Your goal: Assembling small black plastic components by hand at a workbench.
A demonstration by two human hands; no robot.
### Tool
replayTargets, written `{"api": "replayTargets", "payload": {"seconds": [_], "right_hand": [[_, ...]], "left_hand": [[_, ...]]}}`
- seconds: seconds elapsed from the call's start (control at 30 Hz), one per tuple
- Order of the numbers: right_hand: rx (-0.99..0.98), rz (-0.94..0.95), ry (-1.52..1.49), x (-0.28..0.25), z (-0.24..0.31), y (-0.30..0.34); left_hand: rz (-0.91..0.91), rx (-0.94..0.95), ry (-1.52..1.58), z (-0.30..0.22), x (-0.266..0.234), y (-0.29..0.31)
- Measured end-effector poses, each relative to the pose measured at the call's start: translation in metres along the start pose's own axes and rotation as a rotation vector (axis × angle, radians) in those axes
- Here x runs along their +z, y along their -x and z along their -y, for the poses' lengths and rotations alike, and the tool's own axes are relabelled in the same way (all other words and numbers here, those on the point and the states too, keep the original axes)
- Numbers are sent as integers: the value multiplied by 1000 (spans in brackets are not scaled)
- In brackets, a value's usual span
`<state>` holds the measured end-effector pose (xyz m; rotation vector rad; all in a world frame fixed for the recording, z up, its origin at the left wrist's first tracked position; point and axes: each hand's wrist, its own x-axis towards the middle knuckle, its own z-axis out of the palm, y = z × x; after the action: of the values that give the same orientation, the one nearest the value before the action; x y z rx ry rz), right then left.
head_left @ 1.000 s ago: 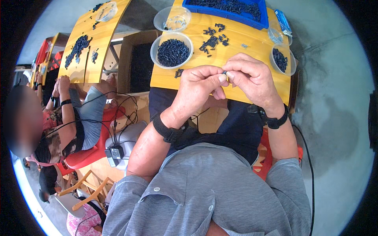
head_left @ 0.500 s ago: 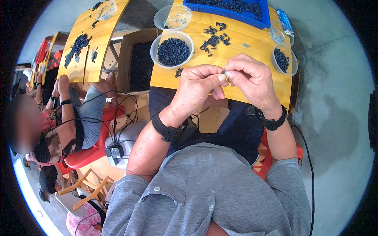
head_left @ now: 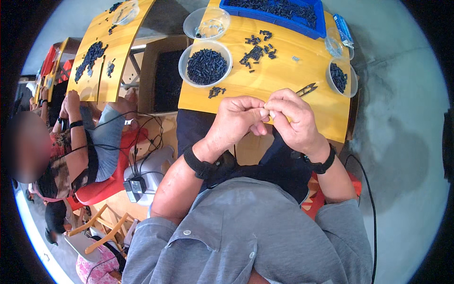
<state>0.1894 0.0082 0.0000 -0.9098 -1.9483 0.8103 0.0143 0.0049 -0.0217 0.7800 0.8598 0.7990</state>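
Note:
My left hand (head_left: 239,119) and my right hand (head_left: 295,117) meet at their fingertips just off the near edge of the yellow table (head_left: 279,80). Both are closed in a pinch, thumb against forefinger. A small black part showed between them a moment ago; now the fingertips mostly hide it. Beyond my right hand lies a small dark snipping tool (head_left: 307,90). Loose black cylindrical parts (head_left: 255,53) are scattered on the table, with a smaller cluster (head_left: 216,92) near the front left edge. Tiny silvery pieces (head_left: 295,58) lie to the right.
A clear bowl of black parts (head_left: 206,67) stands at left, another clear bowl (head_left: 208,23) behind it. A blue tray (head_left: 274,13) sits at the back, a tub of black parts (head_left: 347,85) at right. A co-worker (head_left: 75,142) sits at a second table (head_left: 113,71) on the left.
Both hands have moved down toward me and slightly left, still pinched together. The snipping tool on the table, formerly hidden behind my right hand, now shows.

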Motion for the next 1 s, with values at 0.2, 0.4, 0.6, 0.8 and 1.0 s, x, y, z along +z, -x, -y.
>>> {"api": "replayTargets", "payload": {"seconds": [0.2, 0.4, 0.6, 0.8, 1.0], "right_hand": [[564, 23, -193, -3, -60, -13], [376, -94, 234, 12, -149, -34], [278, -26, 415, 24, -157, -56], [269, 67, 549, 25, -159, -60], [311, -39, 392, 25, -158, -51]], "left_hand": [[-58, -14, -85, 10, -5, -13], [-37, -2, -95, 16, -16, -12], [-38, 31, -98, 9, -23, -12], [-23, 50, -122, 13, -21, -14], [-49, 43, -83, 10, -21, -13]]}}
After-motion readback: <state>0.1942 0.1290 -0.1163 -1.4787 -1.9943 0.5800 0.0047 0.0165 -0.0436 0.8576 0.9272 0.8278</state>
